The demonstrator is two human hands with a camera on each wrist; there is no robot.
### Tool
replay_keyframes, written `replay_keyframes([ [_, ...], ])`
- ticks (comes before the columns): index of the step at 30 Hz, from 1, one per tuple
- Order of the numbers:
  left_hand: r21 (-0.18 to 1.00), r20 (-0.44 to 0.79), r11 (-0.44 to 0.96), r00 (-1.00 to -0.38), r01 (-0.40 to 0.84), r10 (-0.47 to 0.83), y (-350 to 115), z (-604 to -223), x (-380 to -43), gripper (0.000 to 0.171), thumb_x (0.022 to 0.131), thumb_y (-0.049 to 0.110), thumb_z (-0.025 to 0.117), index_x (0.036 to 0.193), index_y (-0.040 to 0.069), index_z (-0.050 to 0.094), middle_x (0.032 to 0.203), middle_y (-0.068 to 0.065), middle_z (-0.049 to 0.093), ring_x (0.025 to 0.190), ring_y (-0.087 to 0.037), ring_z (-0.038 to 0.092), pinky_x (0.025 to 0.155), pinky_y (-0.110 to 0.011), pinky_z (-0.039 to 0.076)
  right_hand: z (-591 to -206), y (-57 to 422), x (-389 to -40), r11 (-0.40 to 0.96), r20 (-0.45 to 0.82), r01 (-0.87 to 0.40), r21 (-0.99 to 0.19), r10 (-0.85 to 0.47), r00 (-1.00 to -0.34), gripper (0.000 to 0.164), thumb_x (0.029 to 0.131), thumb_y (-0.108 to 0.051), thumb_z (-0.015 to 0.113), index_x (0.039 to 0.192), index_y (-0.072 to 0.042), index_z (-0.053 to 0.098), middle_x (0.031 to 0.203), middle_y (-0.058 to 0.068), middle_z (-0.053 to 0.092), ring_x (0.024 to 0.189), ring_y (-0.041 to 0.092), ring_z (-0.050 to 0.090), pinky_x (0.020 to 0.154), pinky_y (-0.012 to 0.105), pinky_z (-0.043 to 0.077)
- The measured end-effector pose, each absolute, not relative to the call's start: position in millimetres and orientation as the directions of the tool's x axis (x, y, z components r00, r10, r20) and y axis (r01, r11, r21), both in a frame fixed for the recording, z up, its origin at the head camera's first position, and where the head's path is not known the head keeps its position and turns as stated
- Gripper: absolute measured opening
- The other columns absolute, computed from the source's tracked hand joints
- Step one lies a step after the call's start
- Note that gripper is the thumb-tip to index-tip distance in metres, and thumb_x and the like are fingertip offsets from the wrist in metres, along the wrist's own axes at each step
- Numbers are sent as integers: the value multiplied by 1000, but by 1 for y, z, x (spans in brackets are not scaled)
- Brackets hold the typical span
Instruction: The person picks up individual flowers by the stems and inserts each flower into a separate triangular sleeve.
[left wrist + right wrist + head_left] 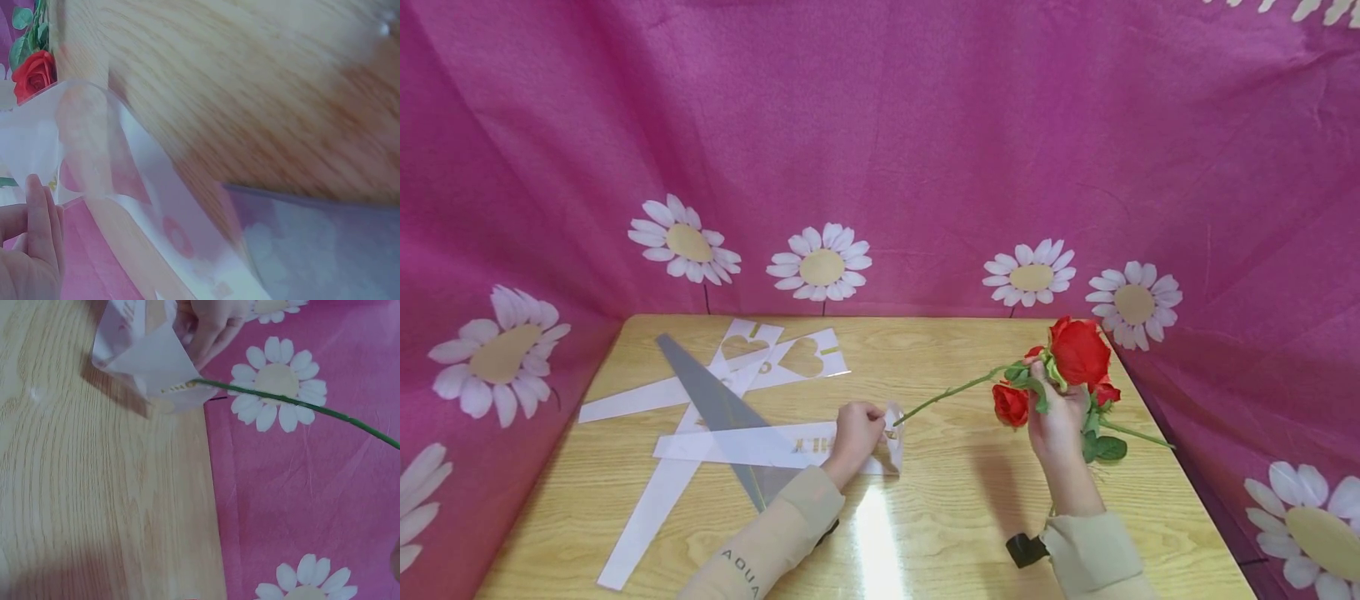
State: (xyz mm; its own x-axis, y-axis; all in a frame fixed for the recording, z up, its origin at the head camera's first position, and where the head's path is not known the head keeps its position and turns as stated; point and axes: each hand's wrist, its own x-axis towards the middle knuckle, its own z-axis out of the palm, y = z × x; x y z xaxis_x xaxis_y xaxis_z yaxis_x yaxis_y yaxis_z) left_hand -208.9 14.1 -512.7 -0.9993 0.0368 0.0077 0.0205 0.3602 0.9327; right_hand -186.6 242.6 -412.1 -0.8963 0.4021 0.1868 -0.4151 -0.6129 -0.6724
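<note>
My left hand (855, 437) pinches the rim of a clear flower sleeve (737, 446) with gold print, which lies across the table with its wide mouth to the right. In the left wrist view the sleeve's mouth (94, 144) bulges apart. At the right, my right hand (1060, 425) grips an artificial red rose (1080, 352) just under its bloom. Its green stem (955, 390) slants down leftward. In the right wrist view the tip of the stem (281, 399) meets the sleeve's mouth beside the left fingers; how far inside it reaches is unclear.
More red roses (1011, 404) with leaves lie around the right hand, one stem reaching the table's right edge. Left of the hands, a grey sleeve (700, 392) crosses white sleeves (647, 508) with gold hearts. A pink daisy-print cloth (925, 167) encloses the wooden table (940, 533).
</note>
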Motion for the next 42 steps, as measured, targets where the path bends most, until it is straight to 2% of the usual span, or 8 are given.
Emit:
replay_keyframes([
  [4,934,2,357,-999,18,45,17,-509,-209,10,77,-11,58,83,-12,66,71,-16,64,54,-24,64,45,-17,49,-410,233,-185,-519,257,-439,-734,386,-886,12,82,5,61,91,-1,67,75,8,67,75,17,63,76,23,48],
  [7,927,10,374,-999,28,50,20,-507,-209,10,77,-10,58,82,-11,66,69,-15,64,51,-19,62,45,-17,49,-411,228,-185,-492,291,-452,-744,370,-882,14,82,6,60,91,-1,66,76,7,68,76,16,64,76,23,49],
  [11,890,69,448,-996,85,52,22,-504,-209,8,75,-7,60,77,-8,68,67,-14,65,50,-13,60,46,-18,49,-412,225,-185,-463,318,-463,-755,359,-877,13,81,5,61,91,-2,66,77,6,68,77,15,64,76,23,50],
  [15,850,119,509,-991,136,65,22,-498,-209,8,74,-5,61,75,-6,69,69,-15,67,54,-15,62,50,-18,50,-412,223,-185,-422,338,-476,-772,362,-869,15,81,3,64,94,-5,66,78,5,68,77,15,64,77,24,50],
  [25,910,61,402,-993,98,104,29,-475,-207,11,80,-4,59,85,-8,68,75,-17,67,51,-14,63,54,-20,54,-424,218,-188,-492,233,-438,-752,423,-875,11,80,0,66,90,-5,66,74,6,68,76,15,63,78,24,47],
  [33,910,129,381,-985,164,114,33,-460,-209,10,82,0,61,84,-8,67,75,-17,67,49,-16,63,47,-16,51,-435,209,-186,-499,240,-419,-758,384,-892,15,81,2,63,95,-6,63,77,5,68,79,15,63,82,23,46],
  [38,899,160,392,-980,196,122,35,-452,-206,9,81,-1,61,82,-7,68,73,-16,67,47,-12,61,47,-15,50,-438,201,-185,-464,223,-376,-802,352,-909,17,83,3,61,96,-8,61,78,3,69,79,13,64,84,22,45],
  [42,881,187,420,-976,217,111,36,-449,-205,9,80,-2,61,81,-7,68,70,-16,67,45,-8,60,47,-14,49,-442,195,-187,-421,242,-377,-825,339,-909,27,82,5,61,104,-9,55,80,1,68,79,11,65,86,22,47],
])
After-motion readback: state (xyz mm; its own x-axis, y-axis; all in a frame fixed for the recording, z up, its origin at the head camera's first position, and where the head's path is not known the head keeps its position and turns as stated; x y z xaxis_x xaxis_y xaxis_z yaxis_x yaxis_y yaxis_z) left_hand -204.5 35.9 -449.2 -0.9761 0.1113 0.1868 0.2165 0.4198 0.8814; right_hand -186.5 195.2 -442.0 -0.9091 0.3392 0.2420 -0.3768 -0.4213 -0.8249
